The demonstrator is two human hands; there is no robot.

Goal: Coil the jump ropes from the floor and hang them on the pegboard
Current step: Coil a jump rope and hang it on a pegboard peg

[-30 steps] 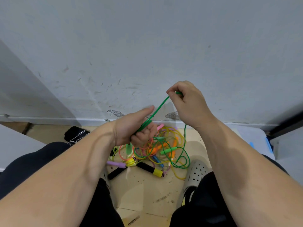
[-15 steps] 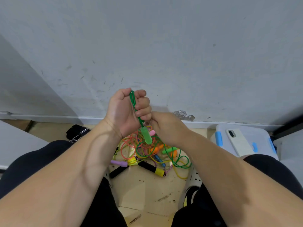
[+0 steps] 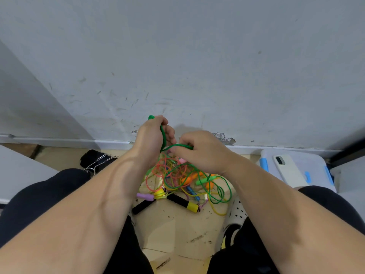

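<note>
1. Head view: the left hand (image 3: 151, 136) is fisted round the green jump rope (image 3: 163, 135), its handle tip poking out on top.
2. The right hand (image 3: 199, 153) pinches the same cord just beside it.
3. Below, the tangled rope pile (image 3: 183, 182) lies on the floor (image 3: 177, 230) by the wall (image 3: 197, 66).

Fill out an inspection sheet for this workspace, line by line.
Surface: tan floor, scuffed and speckled with dirt.
Job's things: green jump rope held up in both hands; tangled pile of ropes on the floor; pegboard not in view.
Clutter: phone lying on a lidded bin; black clip; white clog.
Grippers: left hand grips the green jump rope; right hand pinches it.
Cables: nothing seen.
Surroundings: scratched grey wall with a white baseboard.
</note>
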